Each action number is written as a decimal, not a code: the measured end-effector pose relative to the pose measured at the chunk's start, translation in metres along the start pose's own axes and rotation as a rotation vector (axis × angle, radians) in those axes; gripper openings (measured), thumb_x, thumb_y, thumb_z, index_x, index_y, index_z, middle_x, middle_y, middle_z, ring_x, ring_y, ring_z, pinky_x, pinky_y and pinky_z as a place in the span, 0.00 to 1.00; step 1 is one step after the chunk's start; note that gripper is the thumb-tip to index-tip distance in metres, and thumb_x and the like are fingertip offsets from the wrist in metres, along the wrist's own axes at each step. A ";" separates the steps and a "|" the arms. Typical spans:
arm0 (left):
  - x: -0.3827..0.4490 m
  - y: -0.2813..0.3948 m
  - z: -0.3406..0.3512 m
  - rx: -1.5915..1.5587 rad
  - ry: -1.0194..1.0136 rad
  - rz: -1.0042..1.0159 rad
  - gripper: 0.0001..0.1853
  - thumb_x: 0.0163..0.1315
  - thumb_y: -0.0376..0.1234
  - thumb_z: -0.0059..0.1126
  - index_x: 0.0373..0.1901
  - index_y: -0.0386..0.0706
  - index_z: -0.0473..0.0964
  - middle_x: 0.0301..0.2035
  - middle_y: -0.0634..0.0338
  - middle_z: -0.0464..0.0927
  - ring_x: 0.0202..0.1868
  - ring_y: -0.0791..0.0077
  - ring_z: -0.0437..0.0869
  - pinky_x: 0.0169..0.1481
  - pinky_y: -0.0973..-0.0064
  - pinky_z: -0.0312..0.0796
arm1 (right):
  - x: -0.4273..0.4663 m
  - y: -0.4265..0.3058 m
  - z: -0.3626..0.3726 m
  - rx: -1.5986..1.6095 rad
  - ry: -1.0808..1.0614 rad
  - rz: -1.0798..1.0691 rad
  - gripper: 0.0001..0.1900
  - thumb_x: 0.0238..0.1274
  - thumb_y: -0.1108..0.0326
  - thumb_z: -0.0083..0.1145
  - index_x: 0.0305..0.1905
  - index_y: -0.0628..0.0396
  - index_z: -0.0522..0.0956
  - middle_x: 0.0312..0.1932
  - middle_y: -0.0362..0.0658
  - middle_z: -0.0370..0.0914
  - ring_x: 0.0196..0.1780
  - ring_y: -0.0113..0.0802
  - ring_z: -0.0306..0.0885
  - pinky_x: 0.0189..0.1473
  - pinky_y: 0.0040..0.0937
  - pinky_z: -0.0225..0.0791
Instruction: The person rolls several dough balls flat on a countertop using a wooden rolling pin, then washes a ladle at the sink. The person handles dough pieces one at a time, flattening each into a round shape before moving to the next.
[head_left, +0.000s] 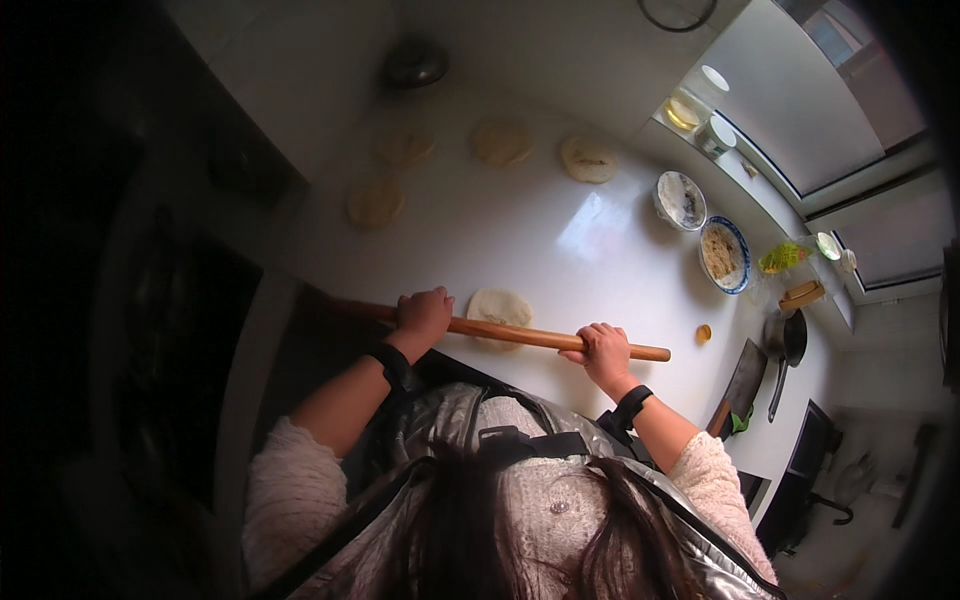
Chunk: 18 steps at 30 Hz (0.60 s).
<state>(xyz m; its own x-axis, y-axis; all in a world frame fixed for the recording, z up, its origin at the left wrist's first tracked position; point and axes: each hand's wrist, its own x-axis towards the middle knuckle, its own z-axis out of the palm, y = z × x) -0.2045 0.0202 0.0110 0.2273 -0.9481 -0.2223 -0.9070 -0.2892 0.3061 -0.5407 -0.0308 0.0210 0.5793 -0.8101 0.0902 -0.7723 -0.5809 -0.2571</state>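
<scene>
My left hand and my right hand are both closed around a long wooden rolling pin. Between my hands the pin lies across a round, pale piece of flattened dough on the white countertop. Part of the dough is hidden under the pin; a faint darker streak shows on its surface. The pin's right end sticks out past my right hand, while its left end runs into shadow.
Several flat dough rounds, one a dough round, lie farther back. To the right stand a bowl of white powder, a blue-rimmed bowl of crumbly filling, a small amber cap, a cleaver and a dark pan. Jars line the windowsill.
</scene>
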 end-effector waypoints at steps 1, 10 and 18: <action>-0.002 -0.001 -0.002 0.029 0.050 0.054 0.10 0.65 0.39 0.53 0.33 0.42 0.75 0.29 0.56 0.81 0.38 0.53 0.81 0.46 0.52 0.68 | 0.003 -0.001 0.000 0.009 -0.016 0.021 0.23 0.44 0.39 0.65 0.28 0.48 0.78 0.26 0.35 0.76 0.36 0.34 0.74 0.43 0.34 0.62; 0.005 -0.005 0.011 0.046 0.307 0.138 0.06 0.63 0.35 0.53 0.36 0.44 0.71 0.40 0.57 0.75 0.47 0.59 0.74 0.54 0.58 0.64 | 0.024 -0.007 0.001 -0.001 0.074 0.020 0.17 0.54 0.48 0.63 0.37 0.49 0.77 0.35 0.39 0.75 0.44 0.41 0.71 0.45 0.38 0.61; 0.030 0.001 0.012 0.122 0.267 0.103 0.10 0.54 0.31 0.55 0.39 0.46 0.68 0.40 0.58 0.73 0.46 0.60 0.75 0.52 0.58 0.63 | 0.063 0.010 0.016 -0.017 0.011 0.088 0.08 0.67 0.62 0.48 0.36 0.52 0.74 0.34 0.43 0.73 0.40 0.44 0.71 0.42 0.40 0.66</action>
<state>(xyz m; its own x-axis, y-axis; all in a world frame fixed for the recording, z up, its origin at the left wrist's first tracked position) -0.2026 -0.0068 -0.0061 0.2028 -0.9774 0.0602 -0.9622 -0.1875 0.1974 -0.5083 -0.0862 0.0091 0.5062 -0.8588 0.0784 -0.8245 -0.5086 -0.2480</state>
